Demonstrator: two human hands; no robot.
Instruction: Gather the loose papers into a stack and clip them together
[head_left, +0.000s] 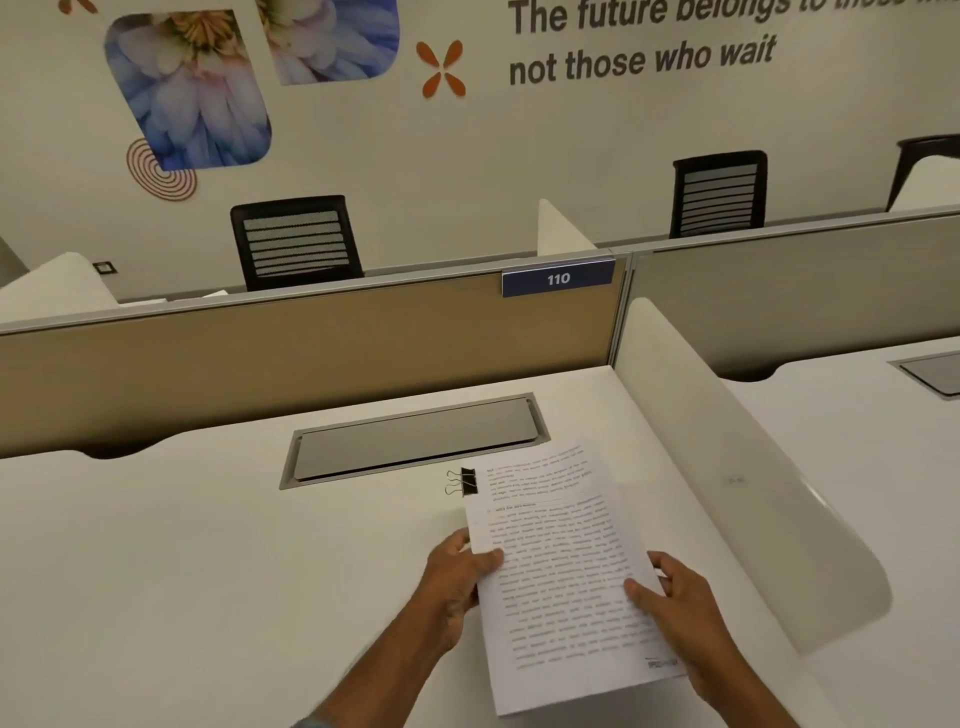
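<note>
A stack of printed white papers (563, 566) is held over the white desk (182, 561), tilted slightly to the right. My left hand (457, 571) grips its left edge with the thumb on top of the page. My right hand (675, 603) grips its right edge, thumb on the text. A black binder clip (464, 481) with silver handles sits at the stack's top left corner; I cannot tell whether it is clamped on the papers or lying on the desk beside them.
A grey cable hatch (415, 439) is set in the desk behind the papers. A curved white divider (727, 467) bounds the desk on the right, a tan partition (311, 353) at the back. Black chairs (296, 241) stand beyond.
</note>
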